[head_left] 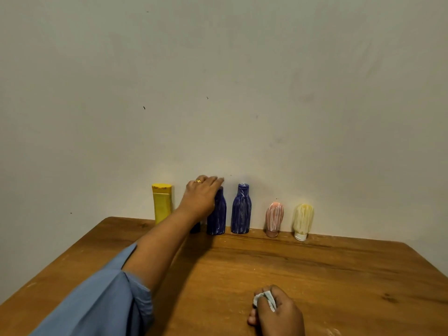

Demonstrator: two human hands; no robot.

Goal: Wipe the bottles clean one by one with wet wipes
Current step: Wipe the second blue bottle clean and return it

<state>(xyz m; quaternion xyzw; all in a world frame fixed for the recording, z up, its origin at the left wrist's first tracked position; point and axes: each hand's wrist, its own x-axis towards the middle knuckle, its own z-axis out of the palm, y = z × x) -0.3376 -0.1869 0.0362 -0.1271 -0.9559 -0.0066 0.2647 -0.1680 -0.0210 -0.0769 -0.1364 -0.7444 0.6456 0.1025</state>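
Note:
Several bottles stand in a row against the wall at the table's far edge: a yellow bottle (162, 204), a blue bottle (217, 218) streaked with white, a second streaked blue bottle (241, 210), a pink tube (274, 218) and a pale yellow tube (303, 220), both standing on their caps. A dark bottle (195, 227) is mostly hidden behind my left forearm. My left hand (201, 195) lies over the neck of the first blue bottle, its fingers stretched out above the top. My right hand (276, 311) rests on the table near the front edge and holds a crumpled wet wipe (265, 299).
The wooden table (315, 275) reaches from the wall to me, with its right edge slanting off at the far right. A plain wall rises directly behind the bottles. My blue sleeve (97, 306) crosses the table's left front.

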